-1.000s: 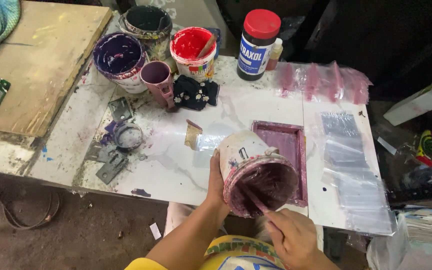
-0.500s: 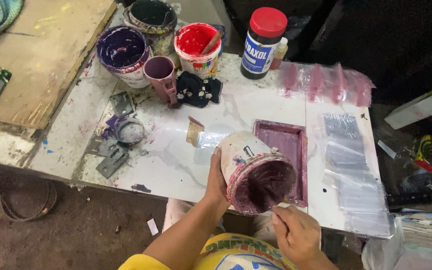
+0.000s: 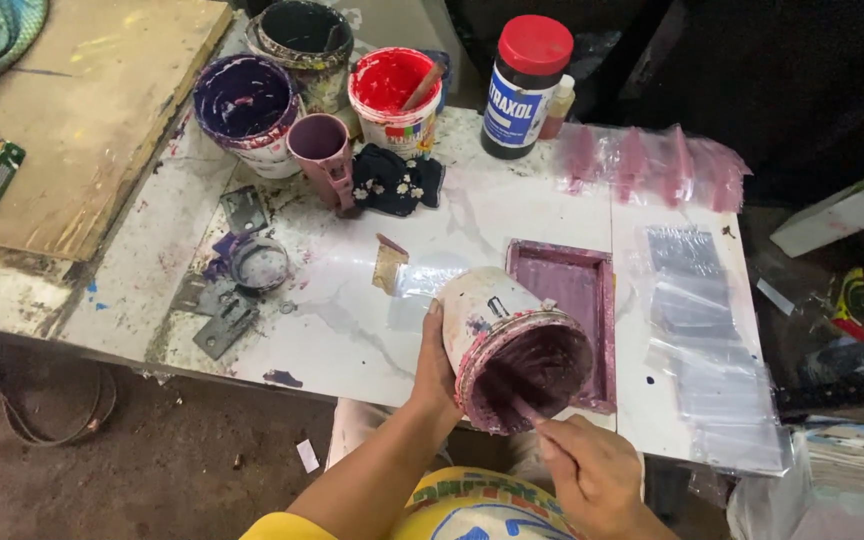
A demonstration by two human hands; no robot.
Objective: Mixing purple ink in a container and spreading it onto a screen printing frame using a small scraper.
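At the near edge of the white table (image 3: 352,330), the left hand (image 3: 436,372) grips the side of a white paint tub (image 3: 507,345) tilted toward the person, its inside coated in dark purple paint, while the right hand (image 3: 592,470) is closed around a thin stick (image 3: 520,405) whose tip dips into the tub's mouth. Just beside the tub lies a shallow rectangular tray (image 3: 572,300) smeared purple. At the far edge stand a purple-filled tub (image 3: 247,105), a small mauve cup (image 3: 319,145), a red-paint tub (image 3: 395,90) holding a stick, a dark tub (image 3: 302,35) and a red-capped bottle (image 3: 525,85).
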